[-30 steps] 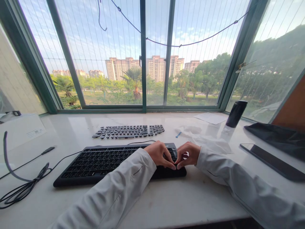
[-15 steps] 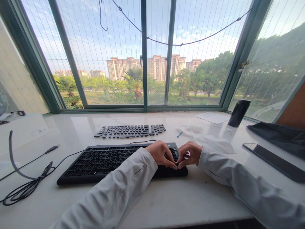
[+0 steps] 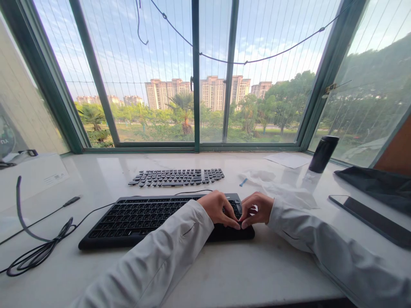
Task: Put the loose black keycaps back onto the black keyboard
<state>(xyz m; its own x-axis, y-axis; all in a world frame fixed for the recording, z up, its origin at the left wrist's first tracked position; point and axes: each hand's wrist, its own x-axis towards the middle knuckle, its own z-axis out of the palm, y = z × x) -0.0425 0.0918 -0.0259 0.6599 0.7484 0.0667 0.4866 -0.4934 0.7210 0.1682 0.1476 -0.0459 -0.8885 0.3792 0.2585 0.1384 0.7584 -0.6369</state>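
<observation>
A: What is in front of the person?

B: A black keyboard [image 3: 128,219] lies flat on a white table [image 3: 272,273], rows of bare key sockets showing across its left and middle parts.

A: Where are the hands?

B: Both are over the keyboard's right end. The left hand [image 3: 220,208] reaches in from the lower left, its forearm crossing the front edge; the right hand [image 3: 260,208] comes in from the right.

A: And the fingers?

B: On each hand, thumb and forefinger curve toward one another. The tips of both hands meet, or nearly meet, close to the front right corner. What lies between them is hidden, so I cannot tell whether they are clamped on anything.

A: What else is around?

B: Behind the keyboard, loose black keycaps [image 3: 170,177] sit in rows. To their right are a small blue strip [image 3: 243,182] and a crumpled white sheet [image 3: 289,193]. Farther right, a dark phone [image 3: 369,219] lies flat. A coiled cable [image 3: 53,244] rests at the left.
</observation>
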